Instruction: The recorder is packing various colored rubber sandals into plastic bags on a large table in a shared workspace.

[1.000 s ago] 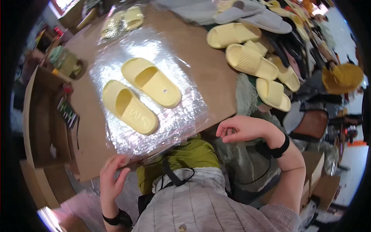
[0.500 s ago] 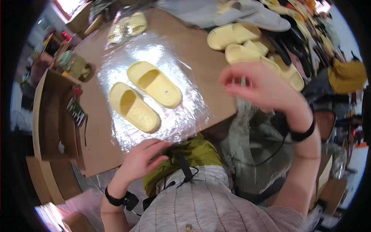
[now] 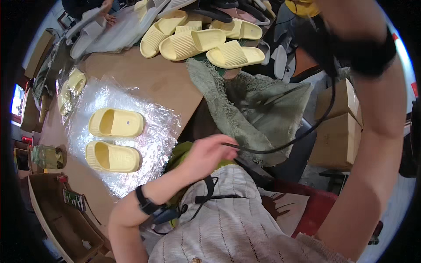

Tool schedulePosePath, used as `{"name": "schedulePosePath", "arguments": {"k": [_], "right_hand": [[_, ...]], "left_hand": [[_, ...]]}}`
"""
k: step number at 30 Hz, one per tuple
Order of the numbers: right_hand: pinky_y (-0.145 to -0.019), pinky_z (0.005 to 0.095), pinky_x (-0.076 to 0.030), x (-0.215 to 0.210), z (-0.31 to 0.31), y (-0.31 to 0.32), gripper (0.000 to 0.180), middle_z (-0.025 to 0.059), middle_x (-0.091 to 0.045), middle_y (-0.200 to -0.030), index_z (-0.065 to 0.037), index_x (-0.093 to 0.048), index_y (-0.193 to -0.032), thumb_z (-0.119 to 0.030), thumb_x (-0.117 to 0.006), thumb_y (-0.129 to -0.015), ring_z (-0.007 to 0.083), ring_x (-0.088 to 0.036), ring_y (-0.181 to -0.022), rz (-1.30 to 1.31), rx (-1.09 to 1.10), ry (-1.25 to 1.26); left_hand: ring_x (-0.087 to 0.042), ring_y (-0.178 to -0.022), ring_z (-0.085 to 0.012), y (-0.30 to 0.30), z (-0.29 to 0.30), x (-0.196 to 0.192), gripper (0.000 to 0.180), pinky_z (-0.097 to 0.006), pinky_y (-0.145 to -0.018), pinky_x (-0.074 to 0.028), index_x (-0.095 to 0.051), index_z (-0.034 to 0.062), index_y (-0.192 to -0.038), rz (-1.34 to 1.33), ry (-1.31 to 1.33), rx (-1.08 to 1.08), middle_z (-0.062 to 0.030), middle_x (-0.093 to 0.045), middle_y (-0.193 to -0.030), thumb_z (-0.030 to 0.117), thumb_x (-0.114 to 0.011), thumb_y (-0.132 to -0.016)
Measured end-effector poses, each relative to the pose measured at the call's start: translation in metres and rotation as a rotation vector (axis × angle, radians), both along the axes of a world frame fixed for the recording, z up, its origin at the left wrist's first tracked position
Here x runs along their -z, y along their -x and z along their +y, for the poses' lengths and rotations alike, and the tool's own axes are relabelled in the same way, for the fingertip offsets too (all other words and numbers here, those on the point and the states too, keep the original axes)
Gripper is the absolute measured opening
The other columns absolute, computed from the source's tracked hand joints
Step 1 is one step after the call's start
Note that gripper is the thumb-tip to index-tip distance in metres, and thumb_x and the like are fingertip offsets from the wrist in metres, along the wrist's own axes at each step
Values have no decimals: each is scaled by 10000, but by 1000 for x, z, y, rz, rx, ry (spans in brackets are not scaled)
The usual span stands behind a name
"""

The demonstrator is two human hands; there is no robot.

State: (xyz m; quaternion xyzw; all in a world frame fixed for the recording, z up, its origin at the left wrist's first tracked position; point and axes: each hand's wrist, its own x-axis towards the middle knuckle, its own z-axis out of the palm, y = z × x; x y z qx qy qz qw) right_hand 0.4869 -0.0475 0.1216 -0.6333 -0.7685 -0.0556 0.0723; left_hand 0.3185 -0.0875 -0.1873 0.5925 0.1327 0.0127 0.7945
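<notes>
My left hand (image 3: 209, 154) is closed on a thin black cable (image 3: 283, 150) in front of my waist. The cable curves up to the dark band on my right wrist. My right hand (image 3: 351, 18) is raised at the upper right, close to the camera and cut by the picture's edge; its fingers cannot be made out. Two yellow slide sandals, one farther (image 3: 127, 123) and one nearer (image 3: 124, 158), lie side by side on a shiny clear plastic bag (image 3: 160, 125). Neither hand touches them.
Loose yellow slides (image 3: 193, 44) are heaped at the table's far side, near grey and black ones. A bagged pair (image 3: 66, 94) lies at the left. An open cardboard box (image 3: 57, 219) and a jar (image 3: 48, 157) stand nearer. Green woven sacking (image 3: 258, 105) hangs at the table's right edge.
My view has turned to the right. My left hand has left the edge of the bag and taken hold of the cable. My right hand has risen up and to the right.
</notes>
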Motion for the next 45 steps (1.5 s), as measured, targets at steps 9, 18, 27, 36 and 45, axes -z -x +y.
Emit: {"name": "schedulePosePath", "arguments": {"k": [9,18,27,36,45], "right_hand": [[-663,346,-547,291,-177,-55,273,64,-726,-792,-55,-728,-858,-324,-687,-870,181,-692,-737,987,603,1002],[-628,296,-521,395,-260,-31,725,92,-724,-836,-5,-716,-935,-712,-573,-864,177,-679,-728,1003,874,1591],[-711,269,-471,427,-300,-21,348,7,-715,-980,-85,-722,-1057,-356,-782,-847,120,-641,-918,1709,1198,1529],[-717,222,-446,417,-293,-23,293,-80,-621,-989,-101,-611,-1231,-117,-666,-943,44,-536,-814,2074,557,1609],[-755,226,-445,412,-290,-23,196,-67,-601,-969,-93,-607,-1166,-108,-637,-973,63,-545,-844,2035,724,1491]], "left_hand": [[-651,-785,-222,99,37,-61,280,-335,-696,-539,-711,50,-958,-485,-937,-74,-79,-691,-938,-58,-660,-704],[-580,-697,-142,82,20,-79,286,-276,-591,-464,-743,125,-1015,-519,-1091,227,35,-664,-895,93,-736,-730],[-666,-717,-203,66,17,-75,264,-275,-624,-544,-754,111,-1074,-532,-864,395,-64,-722,-1106,184,-768,-820],[-652,-654,-154,78,19,-66,413,-274,-594,-525,-686,115,-1218,-234,-676,180,-106,-591,-1385,133,-765,-813],[-661,-754,-194,94,18,-61,342,-298,-639,-528,-708,100,-1158,-212,-750,129,-90,-630,-1321,65,-735,-818]]}}
